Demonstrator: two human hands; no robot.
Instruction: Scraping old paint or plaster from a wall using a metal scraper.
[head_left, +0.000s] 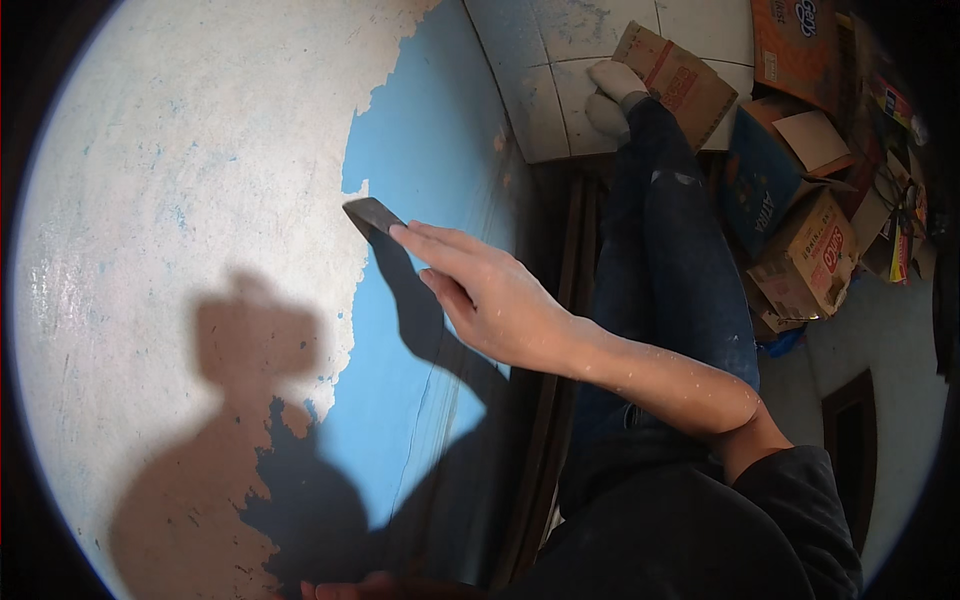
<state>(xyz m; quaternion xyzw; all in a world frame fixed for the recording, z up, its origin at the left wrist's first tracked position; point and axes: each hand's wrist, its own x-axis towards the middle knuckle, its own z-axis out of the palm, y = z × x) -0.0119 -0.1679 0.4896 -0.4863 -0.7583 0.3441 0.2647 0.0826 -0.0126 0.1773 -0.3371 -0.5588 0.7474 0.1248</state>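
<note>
My right hand (487, 289) grips a flat metal scraper (369, 213), its handle mostly hidden by the fingers. The blade's edge meets the wall where light blue paint (427, 97) borders a whitish scraped area (187, 135). That border is ragged, with flaked edges. Along the bottom rim of the view, only a few fingers of my left hand (349, 590) show, in shadow near the wall. What they hold, if anything, is hidden. Pale specks dot my right forearm.
A dark ledge or frame (559, 420) runs between the wall and my legs (671, 217). My socked feet (619, 86) rest by a flattened cardboard piece (682, 90) on white tiles (592, 30). Several cardboard boxes (814, 255) are heaped on the right. My shadow (255, 337) covers part of the wall.
</note>
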